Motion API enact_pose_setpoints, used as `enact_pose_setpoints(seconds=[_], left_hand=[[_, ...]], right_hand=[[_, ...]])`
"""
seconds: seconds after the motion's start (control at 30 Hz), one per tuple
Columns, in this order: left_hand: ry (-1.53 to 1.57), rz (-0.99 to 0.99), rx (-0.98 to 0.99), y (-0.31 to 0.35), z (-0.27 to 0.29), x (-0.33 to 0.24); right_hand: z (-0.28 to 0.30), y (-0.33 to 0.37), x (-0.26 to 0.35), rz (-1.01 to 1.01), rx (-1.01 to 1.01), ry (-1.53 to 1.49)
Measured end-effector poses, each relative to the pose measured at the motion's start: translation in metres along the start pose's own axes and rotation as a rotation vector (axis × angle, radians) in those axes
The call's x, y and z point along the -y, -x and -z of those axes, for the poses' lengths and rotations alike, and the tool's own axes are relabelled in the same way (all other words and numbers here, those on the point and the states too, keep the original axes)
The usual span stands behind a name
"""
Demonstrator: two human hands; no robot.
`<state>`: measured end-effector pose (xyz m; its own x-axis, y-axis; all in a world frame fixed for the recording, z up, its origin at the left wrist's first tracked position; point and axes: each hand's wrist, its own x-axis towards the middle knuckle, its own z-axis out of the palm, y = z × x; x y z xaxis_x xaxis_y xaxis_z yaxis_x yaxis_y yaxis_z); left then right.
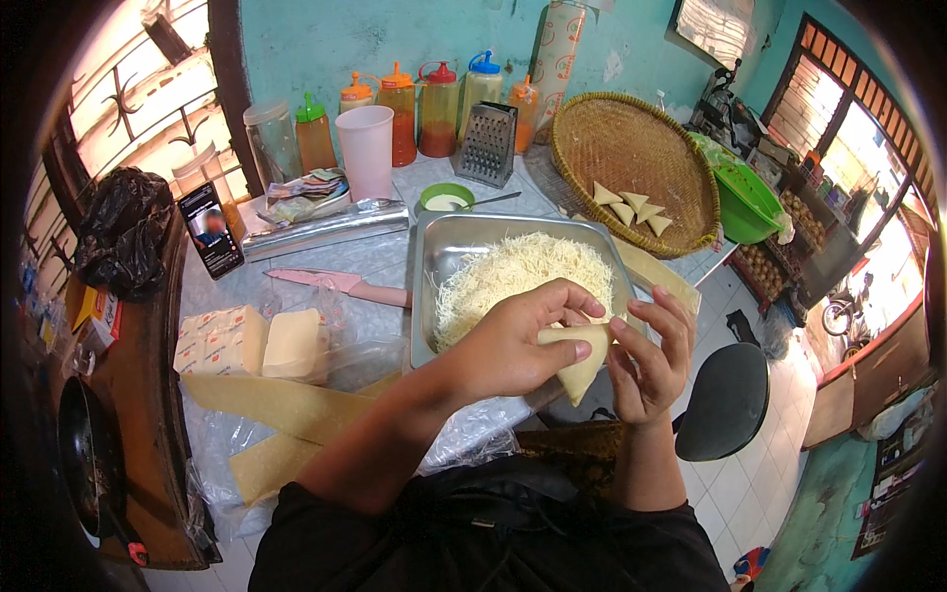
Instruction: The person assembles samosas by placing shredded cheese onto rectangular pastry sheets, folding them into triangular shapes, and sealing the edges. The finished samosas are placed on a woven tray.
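My left hand (523, 340) pinches a pale dough triangle (575, 380), point downward, with the thumb lying across its front. On its other side my right hand (651, 360) has its thumb and fingers on the upper edge, the remaining fingers curled loosely. Both hands are over the right front part of a metal tray (426, 266) heaped with grated cheese (533, 257). Whether anything is inside the dough is hidden. Long dough strips (281, 405) lie at the left front, beside a cut cheese block (294, 343) and a wrapped block (222, 340).
Behind the tray stand a green bowl of white paste (446, 197), a box grater (487, 144) and several sauce bottles (437, 109). A woven round tray (631, 133) holds several folded triangles. A pink-handled knife (340, 284), foil roll (326, 231) and phone (210, 232) are leftward.
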<state>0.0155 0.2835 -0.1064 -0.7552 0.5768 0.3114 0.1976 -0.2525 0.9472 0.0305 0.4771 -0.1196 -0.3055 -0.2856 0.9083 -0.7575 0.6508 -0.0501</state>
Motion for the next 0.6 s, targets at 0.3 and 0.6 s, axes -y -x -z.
enact_pose_setpoints(seconds=[0.3,0.6], left_hand=[[-0.009,0.034,-0.060,-0.0005,0.0028,-0.0058],[0.098,0.152,-0.172,-0.0026,0.0058,-0.0075]], right_hand=[[-0.0018,-0.0018,0.0003,-0.090,-0.045,-0.049],[-0.0049,0.0026,-0.0014,-0.023,-0.023,0.028]])
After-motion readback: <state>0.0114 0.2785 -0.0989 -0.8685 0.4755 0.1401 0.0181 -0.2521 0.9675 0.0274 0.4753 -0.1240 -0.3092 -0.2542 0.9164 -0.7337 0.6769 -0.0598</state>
